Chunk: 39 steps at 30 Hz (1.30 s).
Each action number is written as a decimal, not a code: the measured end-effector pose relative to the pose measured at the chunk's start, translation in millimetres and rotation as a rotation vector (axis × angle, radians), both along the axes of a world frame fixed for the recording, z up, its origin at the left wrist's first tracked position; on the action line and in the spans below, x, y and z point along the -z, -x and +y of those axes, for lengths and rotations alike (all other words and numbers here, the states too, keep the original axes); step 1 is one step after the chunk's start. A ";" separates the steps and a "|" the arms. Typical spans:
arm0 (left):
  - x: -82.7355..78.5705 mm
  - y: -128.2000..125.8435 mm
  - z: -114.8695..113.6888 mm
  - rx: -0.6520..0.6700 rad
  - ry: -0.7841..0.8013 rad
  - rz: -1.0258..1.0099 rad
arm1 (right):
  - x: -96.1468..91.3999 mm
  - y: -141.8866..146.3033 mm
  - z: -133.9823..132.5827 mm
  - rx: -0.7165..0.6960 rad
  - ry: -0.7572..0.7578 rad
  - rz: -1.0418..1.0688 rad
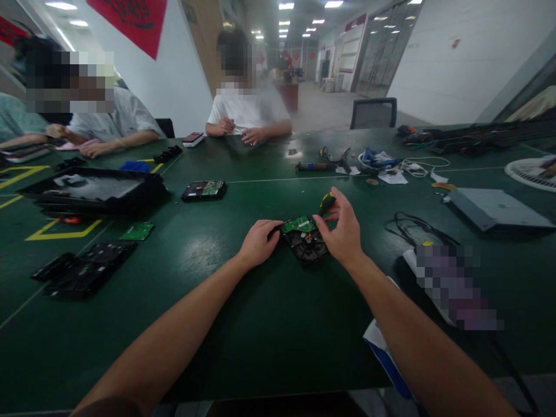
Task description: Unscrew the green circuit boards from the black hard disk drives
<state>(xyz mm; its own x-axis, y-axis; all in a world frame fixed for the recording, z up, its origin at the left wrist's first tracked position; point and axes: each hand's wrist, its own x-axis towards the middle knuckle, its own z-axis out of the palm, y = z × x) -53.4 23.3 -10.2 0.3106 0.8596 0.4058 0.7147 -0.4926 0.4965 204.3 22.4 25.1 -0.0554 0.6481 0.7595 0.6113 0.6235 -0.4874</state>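
A black hard drive (307, 244) lies on the green table (269, 324) in front of me, with a green circuit board (299, 224) on its far end. My left hand (258, 242) is closed on the drive's left edge and steadies it. My right hand (343, 229) grips a screwdriver with a black and yellow handle (326, 202), its tip pointing down at the circuit board.
A second hard drive (204, 190) and a loose green board (138, 231) lie to the left, near a black tray (91, 191) and black parts (84, 271). Cables (414, 229), a grey box (495, 208) and tools (317, 166) sit right. Two people sit across the table.
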 end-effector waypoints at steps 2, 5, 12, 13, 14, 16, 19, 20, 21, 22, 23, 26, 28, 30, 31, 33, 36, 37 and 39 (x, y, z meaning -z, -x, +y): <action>-0.4 -0.1 -0.3 -0.001 0.001 0.001 | -0.6 0.3 -0.2 -0.009 -0.003 0.000; -0.8 0.2 -0.3 -0.003 0.002 0.005 | -1.4 1.4 -1.1 -0.041 0.014 0.013; -1.5 0.2 -0.3 -0.002 0.002 0.010 | -0.5 1.5 -1.2 -0.016 0.013 0.026; -2.2 0.0 -0.7 -0.003 0.002 0.013 | -0.5 1.3 -1.1 -0.011 0.012 0.023; -3.0 -0.2 -1.2 -0.003 0.002 0.014 | -0.7 1.0 -1.1 -0.013 0.015 0.017; -4.2 -0.4 -1.9 -0.002 0.005 0.016 | -1.1 0.8 -1.4 -0.023 0.028 0.005; -4.5 -0.3 -1.8 -0.002 0.009 0.012 | -1.4 0.9 -1.8 -0.036 0.035 0.014; -4.2 -0.1 -1.5 -0.002 0.009 0.010 | -1.4 1.0 -1.8 -0.030 0.030 0.021; -3.7 0.0 -1.1 -0.002 0.008 0.009 | -1.3 1.0 -1.8 -0.019 0.023 0.025; -3.2 0.0 -0.7 -0.001 0.005 0.009 | -1.2 1.0 -1.8 -0.006 0.017 0.025; -2.7 0.1 -0.4 0.001 0.002 0.010 | -1.1 1.0 -1.6 0.008 0.011 0.024; -1.3 0.1 0.1 0.007 -0.006 0.013 | -0.7 1.0 -1.0 0.015 0.010 0.025; -0.9 0.0 0.1 0.006 -0.007 0.014 | -0.4 1.3 -0.6 -0.012 0.010 0.034; -1.0 0.0 -0.2 0.006 -0.007 0.010 | 0.0 1.9 -0.6 -0.030 0.006 0.037; -1.3 0.0 -0.4 0.007 -0.008 0.008 | 0.0 2.0 -0.7 -0.025 0.002 0.037; -2.0 0.0 -0.8 0.008 -0.008 0.005 | -0.1 2.0 -1.3 0.011 -0.006 0.031; -3.0 -0.2 -1.5 0.001 0.000 0.008 | -0.7 1.3 -1.8 0.047 -0.011 0.018; -3.2 -0.3 -1.7 0.000 0.003 0.010 | -0.9 1.1 -1.8 0.039 -0.012 0.015; -3.4 -0.4 -1.9 -0.001 0.004 0.013 | -1.3 1.1 -1.9 0.002 -0.011 0.013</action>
